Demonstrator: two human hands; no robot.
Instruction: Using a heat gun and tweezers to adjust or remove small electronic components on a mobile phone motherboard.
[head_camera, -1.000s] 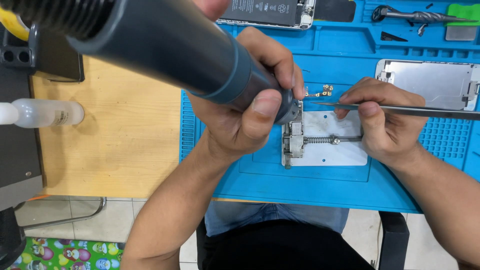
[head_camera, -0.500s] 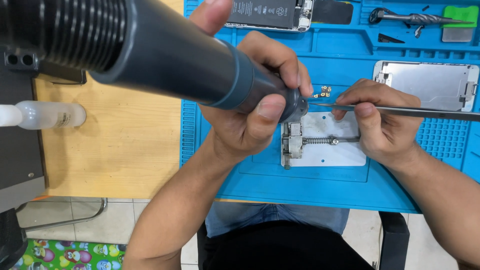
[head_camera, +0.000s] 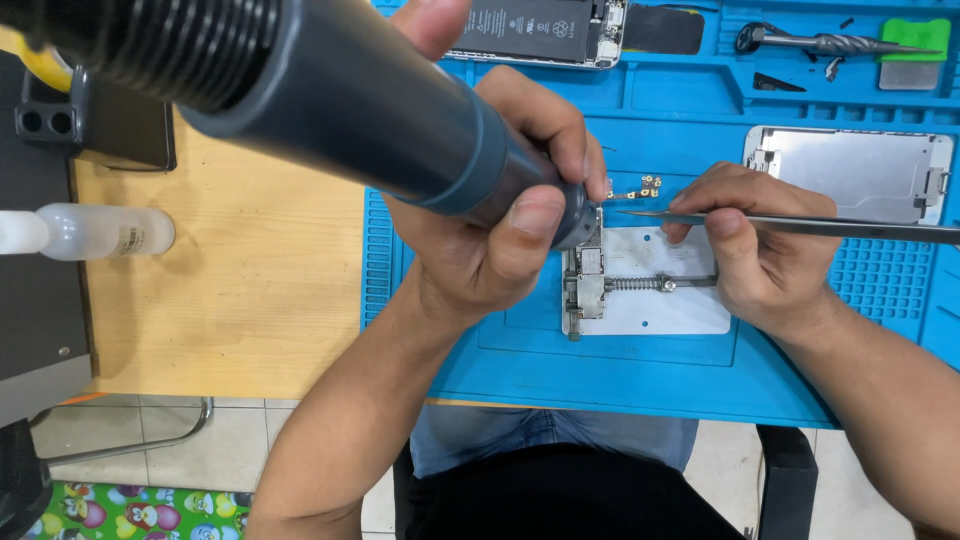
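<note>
Blue repair mat (head_camera: 640, 375) fills the frame's right over a wooden bench (head_camera: 250, 290). At upper left my left hand (head_camera: 490, 235) wraps a bulky, rigid hot-air wand (head_camera: 330, 100) near its nozzle. Centre-right, my right hand (head_camera: 760, 250) pinches slim, slippery tweezers (head_camera: 800, 225) above the fragile clamped board (head_camera: 588, 285).

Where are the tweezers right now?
In the head view, the tweezers lie in the right hand, tips pointing left toward the metal holder on the blue mat.

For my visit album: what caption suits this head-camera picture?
Left hand aims a hot-air gun at a clamped part in a metal holder; right hand holds tweezers.
</note>
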